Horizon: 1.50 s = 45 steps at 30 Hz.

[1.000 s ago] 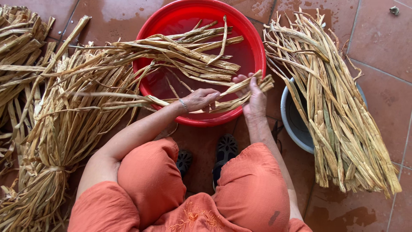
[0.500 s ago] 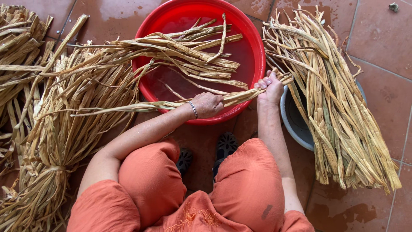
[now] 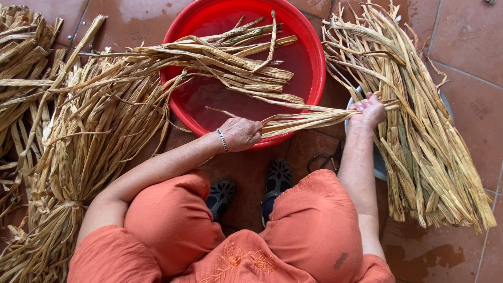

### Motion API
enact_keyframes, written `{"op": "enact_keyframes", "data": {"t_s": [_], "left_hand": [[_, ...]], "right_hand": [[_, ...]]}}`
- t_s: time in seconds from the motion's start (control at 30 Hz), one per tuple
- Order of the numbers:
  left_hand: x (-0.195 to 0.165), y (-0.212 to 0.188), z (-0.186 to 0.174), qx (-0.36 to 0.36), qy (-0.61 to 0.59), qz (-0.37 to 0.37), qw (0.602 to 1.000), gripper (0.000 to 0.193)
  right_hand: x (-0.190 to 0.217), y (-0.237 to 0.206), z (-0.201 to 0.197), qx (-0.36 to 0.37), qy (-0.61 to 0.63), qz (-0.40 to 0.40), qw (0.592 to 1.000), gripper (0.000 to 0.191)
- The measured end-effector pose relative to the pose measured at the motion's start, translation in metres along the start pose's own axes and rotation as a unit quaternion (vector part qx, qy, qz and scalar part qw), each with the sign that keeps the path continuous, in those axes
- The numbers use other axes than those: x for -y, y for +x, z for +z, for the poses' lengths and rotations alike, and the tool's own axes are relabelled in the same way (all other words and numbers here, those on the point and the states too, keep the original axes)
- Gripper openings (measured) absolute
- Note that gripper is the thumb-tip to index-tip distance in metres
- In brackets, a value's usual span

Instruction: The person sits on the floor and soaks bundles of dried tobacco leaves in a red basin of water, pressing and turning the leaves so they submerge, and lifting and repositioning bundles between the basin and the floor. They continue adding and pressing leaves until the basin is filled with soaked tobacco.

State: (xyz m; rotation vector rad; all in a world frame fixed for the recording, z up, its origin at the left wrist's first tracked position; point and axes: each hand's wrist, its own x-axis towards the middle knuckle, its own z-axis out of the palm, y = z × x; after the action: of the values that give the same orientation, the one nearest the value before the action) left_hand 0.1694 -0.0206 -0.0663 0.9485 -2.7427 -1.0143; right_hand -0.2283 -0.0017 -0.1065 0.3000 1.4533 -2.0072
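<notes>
Between both hands, a slim bundle of pale dried plant strips (image 3: 309,119) is stretched taut: the left hand (image 3: 241,133) is clenched round its near end, the right hand (image 3: 369,110) grips its far end. Fingertips are hidden by the strips. Beneath lies the round red plastic basin (image 3: 314,57), on reddish-brown floor tiles (image 3: 461,36). The bundle's long axis runs left to right, rising slightly rightward, toward the loose heap of dried strips (image 3: 419,131).
</notes>
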Motion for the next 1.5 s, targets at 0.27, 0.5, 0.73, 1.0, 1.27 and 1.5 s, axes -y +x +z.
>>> {"op": "enact_keyframes", "data": {"t_s": [0.27,0.5,0.73,1.0,1.27,1.5], "left_hand": [[0.004,-0.027,-0.006,0.031,0.004,-0.037,0.999,0.022],[0.010,-0.047,-0.012,0.041,0.023,-0.047,0.998,0.022],[0.029,-0.071,-0.007,0.025,0.013,-0.023,0.999,0.023],[0.083,-0.073,0.014,0.023,0.084,-0.116,0.989,0.024],[0.038,0.017,-0.001,-0.078,0.029,-0.004,0.996,0.139],[-0.057,0.102,0.003,-0.189,-0.092,0.169,0.963,0.145]], "right_hand": [[0.030,0.049,-0.027,-0.005,0.007,-0.020,1.000,0.019],[0.051,0.072,-0.042,-0.025,0.009,-0.076,0.997,0.013],[0.071,0.089,-0.068,-0.070,0.021,-0.090,0.993,0.014],[0.091,0.105,-0.092,-0.011,0.010,-0.100,0.995,0.016],[0.107,-0.011,-0.021,0.237,0.110,-0.086,0.961,0.032],[0.112,-0.136,0.044,0.448,0.068,-0.035,0.891,0.027]]}}
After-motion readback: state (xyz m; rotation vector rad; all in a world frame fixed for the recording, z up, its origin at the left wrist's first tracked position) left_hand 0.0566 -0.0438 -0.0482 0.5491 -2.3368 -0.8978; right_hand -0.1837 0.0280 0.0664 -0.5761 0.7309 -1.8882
